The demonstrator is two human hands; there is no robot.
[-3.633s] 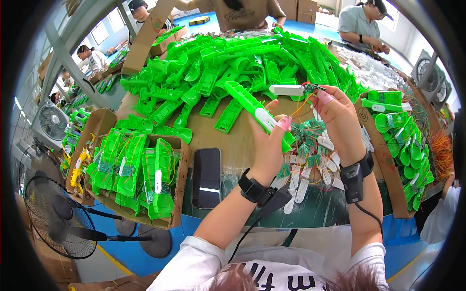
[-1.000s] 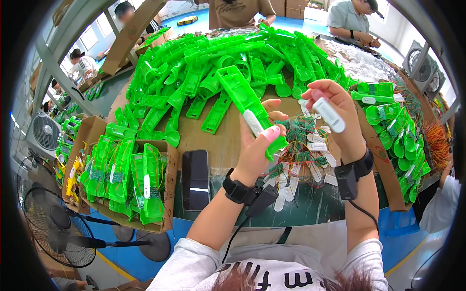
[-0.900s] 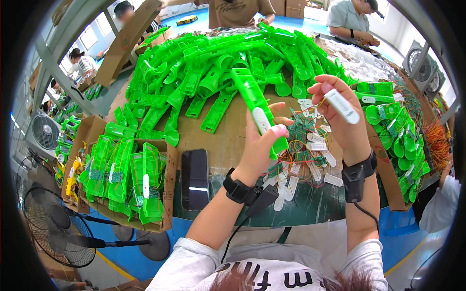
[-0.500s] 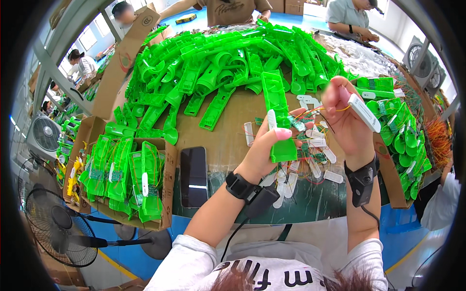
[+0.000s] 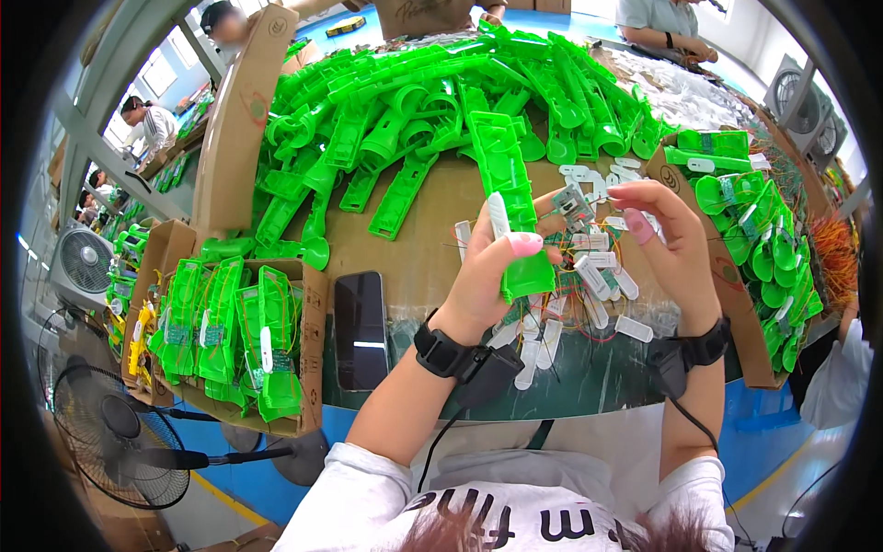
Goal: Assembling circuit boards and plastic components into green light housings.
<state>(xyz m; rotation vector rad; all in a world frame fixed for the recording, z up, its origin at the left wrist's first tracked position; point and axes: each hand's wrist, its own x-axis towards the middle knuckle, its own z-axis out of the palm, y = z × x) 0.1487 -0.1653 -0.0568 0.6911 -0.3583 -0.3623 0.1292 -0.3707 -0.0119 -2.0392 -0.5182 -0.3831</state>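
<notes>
Plastic piece (image 5: 504,175), held by the left hand (image 5: 480,271) (it is bright green).
Right hand (image 5: 676,253), its thumb and fingers apart, is near a small circuit board (image 5: 576,208).

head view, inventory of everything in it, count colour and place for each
Held shell: 1, green, centre
Held strip: 1, white, at held shell's left edge
Board: 1, green and grey, right of held shell
Loose strips: many, white, table's right half
Piled shells: many, green, table's far side
Phone: 1, black, table's left
Cartons: several, brown, both sides
Wires: many, orange, far right
Yellow parts: several, yellow, left
Standing fan: 1, black, lower left
Box fans: 3, grey, both sides
Co-workers: several, clothing varies, background
Table: 1, brown and green, centre
Wristbands: 2, black, both wrists
Left hand: 1, bare, around held shell
Right hand: 1, bare, right of board
</notes>
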